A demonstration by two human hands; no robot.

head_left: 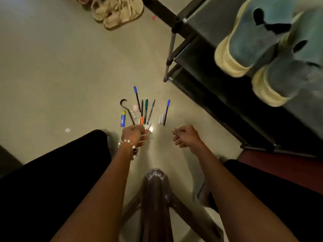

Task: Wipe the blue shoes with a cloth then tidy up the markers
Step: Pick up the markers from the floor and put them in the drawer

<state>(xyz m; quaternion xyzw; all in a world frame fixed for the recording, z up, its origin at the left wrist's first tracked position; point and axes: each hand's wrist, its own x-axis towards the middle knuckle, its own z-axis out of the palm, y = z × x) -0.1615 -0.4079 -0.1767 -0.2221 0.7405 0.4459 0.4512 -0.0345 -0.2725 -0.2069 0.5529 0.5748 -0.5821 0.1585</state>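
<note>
Two blue shoes with pale yellow soles, one (253,44) beside the other (293,75), sit on top of the black shoe rack (206,55) at the right. Several markers lie fanned out on the floor, among them a green marker (146,109) and an orange-tipped one (141,119). My left hand (134,136), with a bead bracelet at the wrist, grips the near ends of this fan. A blue-capped marker (137,98) lies just beyond, and another blue-capped marker (167,112) lies apart to the right. My right hand (185,137) hovers near that one, fingers curled, holding nothing. No cloth is in view.
A blue and yellow glue stick (123,118), a black hook (126,110), a pink eraser (135,107) and small white pieces (160,118) lie among the markers. Beige sandals (117,11) sit at the far edge. A brown stool (155,198) stands between my legs.
</note>
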